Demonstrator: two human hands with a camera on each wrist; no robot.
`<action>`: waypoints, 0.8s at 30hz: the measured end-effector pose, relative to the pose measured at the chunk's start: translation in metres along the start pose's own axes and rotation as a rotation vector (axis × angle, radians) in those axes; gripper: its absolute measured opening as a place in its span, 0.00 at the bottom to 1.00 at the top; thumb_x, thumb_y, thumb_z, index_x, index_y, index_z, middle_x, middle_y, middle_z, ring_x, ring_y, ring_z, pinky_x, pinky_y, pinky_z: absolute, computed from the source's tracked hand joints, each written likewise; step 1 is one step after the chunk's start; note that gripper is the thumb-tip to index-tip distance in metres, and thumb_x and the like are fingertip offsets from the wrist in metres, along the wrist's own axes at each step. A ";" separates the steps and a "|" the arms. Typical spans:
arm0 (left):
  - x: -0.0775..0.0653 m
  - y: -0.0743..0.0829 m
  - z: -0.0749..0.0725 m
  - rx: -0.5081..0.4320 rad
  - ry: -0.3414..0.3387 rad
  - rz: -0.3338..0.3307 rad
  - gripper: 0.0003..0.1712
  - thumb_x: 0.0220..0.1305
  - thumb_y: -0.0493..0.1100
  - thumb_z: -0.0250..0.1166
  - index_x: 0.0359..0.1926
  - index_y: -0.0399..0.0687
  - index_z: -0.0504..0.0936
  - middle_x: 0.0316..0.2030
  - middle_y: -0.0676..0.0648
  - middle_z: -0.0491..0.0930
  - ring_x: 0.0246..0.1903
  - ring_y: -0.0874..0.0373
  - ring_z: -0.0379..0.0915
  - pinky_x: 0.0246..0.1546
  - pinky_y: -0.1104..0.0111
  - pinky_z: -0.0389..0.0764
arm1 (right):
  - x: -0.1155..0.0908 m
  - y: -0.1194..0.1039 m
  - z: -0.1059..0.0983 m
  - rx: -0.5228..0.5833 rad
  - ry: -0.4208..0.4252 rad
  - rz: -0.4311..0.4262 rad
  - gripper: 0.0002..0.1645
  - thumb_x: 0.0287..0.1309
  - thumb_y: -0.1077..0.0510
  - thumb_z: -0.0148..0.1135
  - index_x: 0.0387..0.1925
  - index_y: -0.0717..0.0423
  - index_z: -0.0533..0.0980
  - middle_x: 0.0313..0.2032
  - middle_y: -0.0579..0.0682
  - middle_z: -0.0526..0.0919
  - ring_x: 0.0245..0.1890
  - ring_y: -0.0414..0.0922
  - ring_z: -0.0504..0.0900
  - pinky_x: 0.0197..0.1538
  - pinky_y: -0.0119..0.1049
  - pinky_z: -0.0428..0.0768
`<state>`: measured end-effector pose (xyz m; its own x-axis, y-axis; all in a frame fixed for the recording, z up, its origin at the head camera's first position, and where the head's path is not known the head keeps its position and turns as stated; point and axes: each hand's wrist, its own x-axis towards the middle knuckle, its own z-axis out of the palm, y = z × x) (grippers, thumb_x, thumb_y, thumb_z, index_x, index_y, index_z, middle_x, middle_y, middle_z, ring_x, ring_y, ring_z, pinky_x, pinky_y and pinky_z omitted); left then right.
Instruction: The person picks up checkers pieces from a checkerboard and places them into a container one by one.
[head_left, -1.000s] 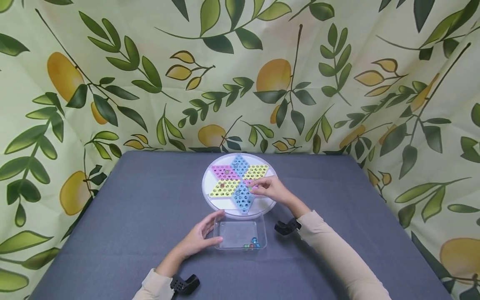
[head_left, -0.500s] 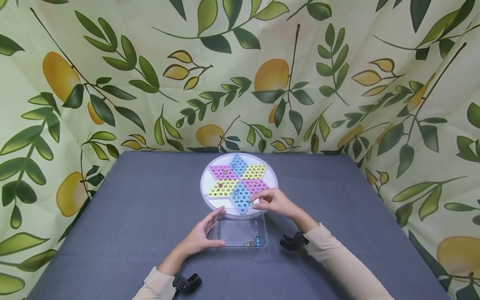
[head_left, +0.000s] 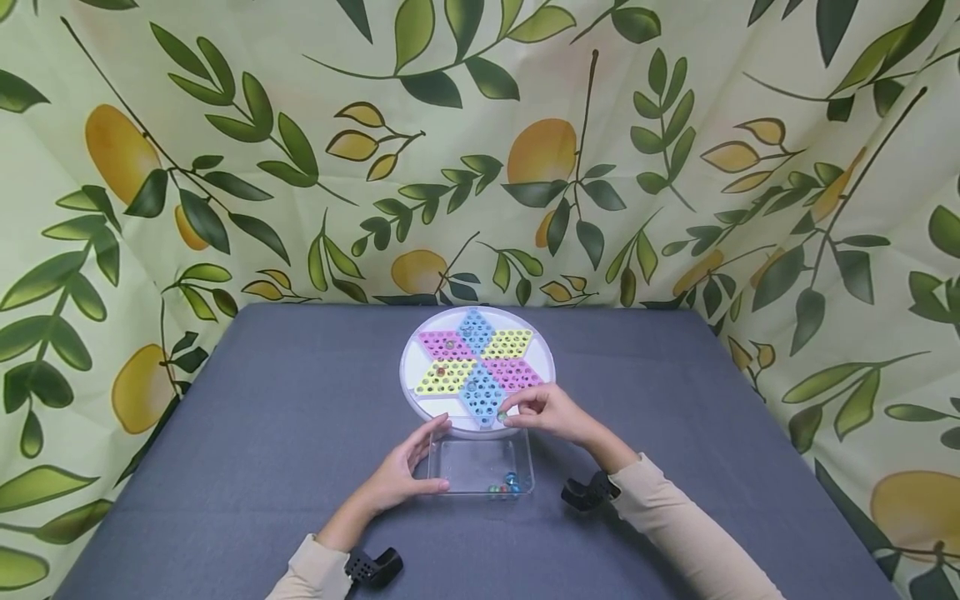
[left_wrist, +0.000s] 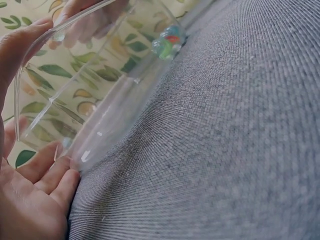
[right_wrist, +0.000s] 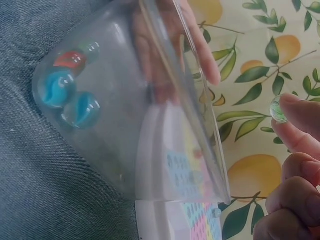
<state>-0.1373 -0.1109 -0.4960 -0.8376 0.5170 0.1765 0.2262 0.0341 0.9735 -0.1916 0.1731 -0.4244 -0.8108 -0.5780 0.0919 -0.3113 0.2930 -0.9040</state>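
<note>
My right hand (head_left: pixel 551 413) pinches a clear green marble (right_wrist: pixel 278 109) between thumb and forefinger, over the near right edge of a round Chinese checkers board (head_left: pixel 442 406). Its other fingers are curled in the right wrist view. My left hand (head_left: pixel 397 477) holds the left end of a clear plastic box (head_left: pixel 468 467), thumb at the near side and fingers at the far side. In the box's near right corner lie several marbles: blue (right_wrist: pixel 59 89), red (right_wrist: pixel 70 61) and green. A few marbles sit in the board's holes, one a reddish marble (head_left: pixel 441 372).
The box stands right against the board's near edge on a dark grey tablecloth (head_left: pixel 300 392). Behind the table hangs a leaf-and-fruit patterned cloth (head_left: pixel 465 200). Black wrist cameras (head_left: pixel 588 492) are strapped on both wrists.
My right hand has moved from the board's right pink section toward its near edge, bringing the green marble along. The left hand keeps its place on the box.
</note>
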 end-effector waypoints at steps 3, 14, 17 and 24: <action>0.000 0.000 0.000 -0.005 0.000 0.004 0.52 0.50 0.37 0.73 0.73 0.43 0.54 0.72 0.31 0.56 0.64 0.85 0.55 0.64 0.90 0.55 | 0.000 0.001 0.001 -0.004 -0.012 -0.012 0.13 0.52 0.67 0.67 0.39 0.72 0.81 0.13 0.36 0.59 0.16 0.28 0.58 0.20 0.21 0.58; 0.001 -0.002 0.000 -0.024 0.002 0.029 0.52 0.50 0.36 0.73 0.73 0.40 0.55 0.71 0.29 0.56 0.64 0.84 0.57 0.64 0.90 0.55 | 0.000 0.006 0.005 -0.004 -0.048 -0.027 0.13 0.51 0.67 0.68 0.38 0.73 0.80 0.13 0.38 0.59 0.16 0.28 0.58 0.20 0.21 0.58; 0.001 -0.002 0.000 -0.022 0.004 0.027 0.51 0.50 0.36 0.73 0.72 0.41 0.56 0.71 0.29 0.57 0.64 0.84 0.56 0.64 0.90 0.55 | 0.001 0.006 0.006 -0.002 -0.043 -0.012 0.13 0.51 0.67 0.68 0.39 0.72 0.81 0.13 0.37 0.60 0.16 0.28 0.59 0.20 0.21 0.58; 0.000 -0.003 0.001 -0.017 0.007 0.027 0.52 0.49 0.36 0.73 0.72 0.41 0.56 0.71 0.29 0.57 0.64 0.84 0.57 0.65 0.90 0.55 | 0.002 0.007 0.008 0.014 -0.039 -0.002 0.14 0.50 0.67 0.68 0.39 0.74 0.80 0.13 0.36 0.61 0.16 0.27 0.59 0.20 0.20 0.59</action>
<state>-0.1379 -0.1103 -0.4984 -0.8348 0.5116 0.2036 0.2401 0.0055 0.9707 -0.1914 0.1686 -0.4338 -0.7902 -0.6079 0.0775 -0.3056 0.2813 -0.9096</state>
